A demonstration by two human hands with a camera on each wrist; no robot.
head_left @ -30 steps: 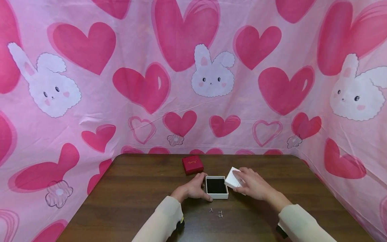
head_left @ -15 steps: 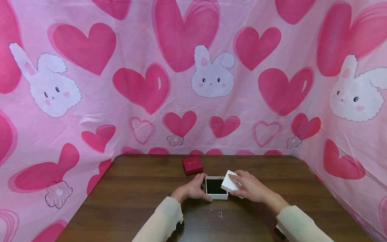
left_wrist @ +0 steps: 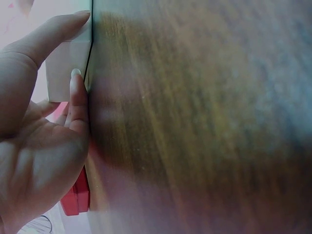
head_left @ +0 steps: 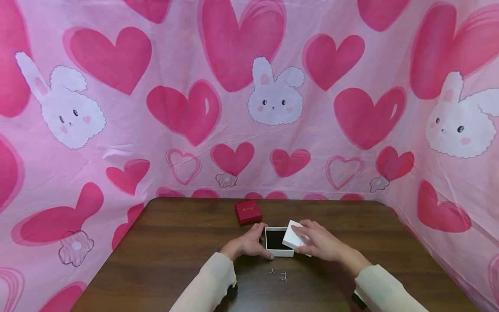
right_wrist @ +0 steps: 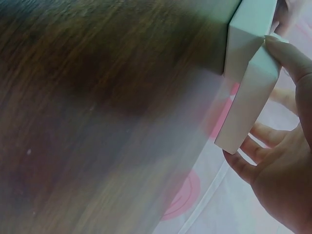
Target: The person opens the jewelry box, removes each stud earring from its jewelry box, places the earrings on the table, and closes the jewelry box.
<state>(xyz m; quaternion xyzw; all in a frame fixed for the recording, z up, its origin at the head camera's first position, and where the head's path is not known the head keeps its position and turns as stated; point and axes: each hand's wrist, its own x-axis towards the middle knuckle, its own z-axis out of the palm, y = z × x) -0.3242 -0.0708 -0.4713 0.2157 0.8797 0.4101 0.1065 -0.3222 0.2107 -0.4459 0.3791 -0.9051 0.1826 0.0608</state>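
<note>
A small white box base [head_left: 280,253] with a black lining sits uncovered on the table. My left hand [head_left: 250,242] grips it from the left, thumb at the front corner and fingers round the back. In the left wrist view the thumb lies along the white box wall [left_wrist: 61,73]. My right hand [head_left: 325,242] holds the white lid [head_left: 292,236], tilted over the right part of the base. Seen from the right wrist, the lid [right_wrist: 248,105] is held between thumb and fingertips, one end close to the base [right_wrist: 243,36].
A closed red gift box [head_left: 248,212] with gold lettering stands behind the left hand. Several small silvery pieces [head_left: 282,276] lie on the brown wooden table [head_left: 175,255] in front of the white box. Pink heart-and-bunny cloth [head_left: 273,143] encloses the table's back and sides.
My right hand has carried the white lid leftward and slightly down, so it now overlaps the right part of the base. The left hand has stayed on the box.
</note>
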